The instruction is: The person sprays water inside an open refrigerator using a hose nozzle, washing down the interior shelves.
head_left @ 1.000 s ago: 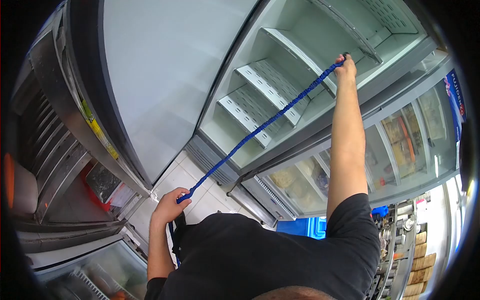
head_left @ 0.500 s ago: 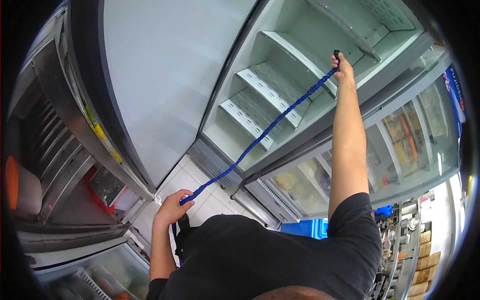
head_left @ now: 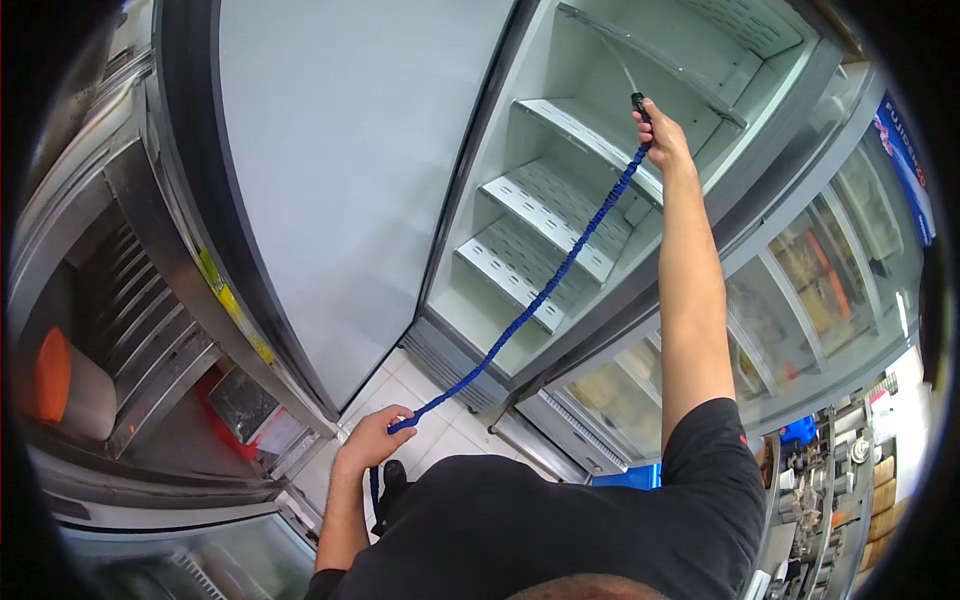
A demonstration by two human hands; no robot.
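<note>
My right hand (head_left: 662,135) is wrapped round the black nozzle (head_left: 638,101) of a blue fabric-covered hose (head_left: 541,297). A thin stream of water (head_left: 622,65) leaves the nozzle toward the upper left, inside an upright refrigerator (head_left: 590,50). Low on the left, my left hand (head_left: 378,437) is closed on the hose near my body. Between both hands the hose hangs in a slack curve across the front of the cabinet. White perforated shelves (head_left: 548,212) step down inside it, and its solid door (head_left: 350,160) stands swung out on the left.
A glass-door display fridge (head_left: 800,270) with food inside adjoins on the right. To the left is a steel rack (head_left: 150,330) holding a container with an orange rim (head_left: 55,375). White floor tiles (head_left: 425,385) show below, with a blue box (head_left: 625,477) near my right side.
Water now shows streaming from the nozzle. My right hand has shifted left and turned the nozzle toward the upper left. The view has shifted slightly, and my left hand still grips the hose.
</note>
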